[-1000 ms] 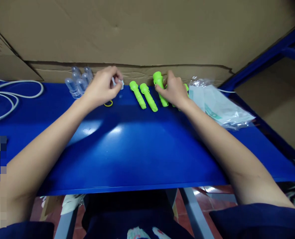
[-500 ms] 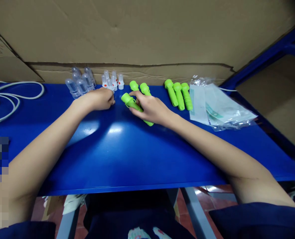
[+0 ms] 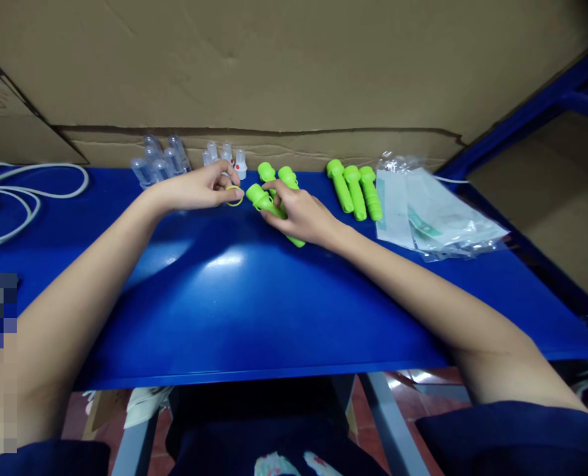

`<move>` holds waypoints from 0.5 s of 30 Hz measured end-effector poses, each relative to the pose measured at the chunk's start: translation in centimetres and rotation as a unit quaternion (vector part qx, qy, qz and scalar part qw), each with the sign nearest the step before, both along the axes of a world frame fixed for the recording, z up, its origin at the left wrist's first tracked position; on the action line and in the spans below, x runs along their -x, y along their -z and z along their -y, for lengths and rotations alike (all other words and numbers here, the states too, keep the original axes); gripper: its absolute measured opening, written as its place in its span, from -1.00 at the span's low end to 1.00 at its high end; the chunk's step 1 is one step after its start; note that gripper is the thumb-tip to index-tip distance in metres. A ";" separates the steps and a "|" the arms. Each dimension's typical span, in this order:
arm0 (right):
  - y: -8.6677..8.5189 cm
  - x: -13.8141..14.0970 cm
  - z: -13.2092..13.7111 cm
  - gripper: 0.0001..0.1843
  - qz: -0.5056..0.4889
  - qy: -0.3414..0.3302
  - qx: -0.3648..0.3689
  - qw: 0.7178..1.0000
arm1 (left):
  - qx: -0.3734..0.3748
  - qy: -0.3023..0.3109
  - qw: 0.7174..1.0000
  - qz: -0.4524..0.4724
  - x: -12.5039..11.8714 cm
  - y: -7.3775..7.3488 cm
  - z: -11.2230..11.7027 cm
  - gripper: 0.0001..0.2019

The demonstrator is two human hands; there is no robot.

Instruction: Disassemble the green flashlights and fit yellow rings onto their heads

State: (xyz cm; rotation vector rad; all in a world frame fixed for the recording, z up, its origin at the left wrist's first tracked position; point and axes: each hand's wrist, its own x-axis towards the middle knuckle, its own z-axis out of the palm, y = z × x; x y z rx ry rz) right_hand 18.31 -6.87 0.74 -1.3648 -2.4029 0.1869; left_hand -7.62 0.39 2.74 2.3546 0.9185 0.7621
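So the right hand is wrapped around a bright green moulded plastic torch body, fingers curled over the barrel with the wider head end poking out to the left, just above the glossy blue metal table. The left hand is pinching a thin yellow rubber ring between thumb and fingertips, right next to that head. The body looks light, stiff and a bit slick, so I'd say gripping mid-barrel like that is the way to go. The ring seems soft, stretchy and easy to drop, best held by its rim. Two more green bodies lie just behind.
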 end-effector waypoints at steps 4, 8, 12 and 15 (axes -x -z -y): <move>0.6 0.0 -0.3 -0.46 -0.013 0.001 -0.001 1.000 | 0.088 0.048 0.995 -0.013 -0.1 -0.3 -0.3 -0.70; 0.9 0.2 -0.3 -0.40 -0.020 0.017 0.008 1.000 | 0.047 0.023 0.998 -0.024 -0.1 -0.8 -0.3 -0.80; 1.6 0.3 -0.1 -0.35 -0.057 0.035 -0.031 0.997 | 0.024 0.025 0.999 0.008 -0.2 -1.0 0.0 -0.78; 2.8 0.1 -0.6 -0.34 -0.111 0.030 -0.079 0.990 | 0.024 0.020 0.998 0.057 -0.2 -1.0 0.1 -0.74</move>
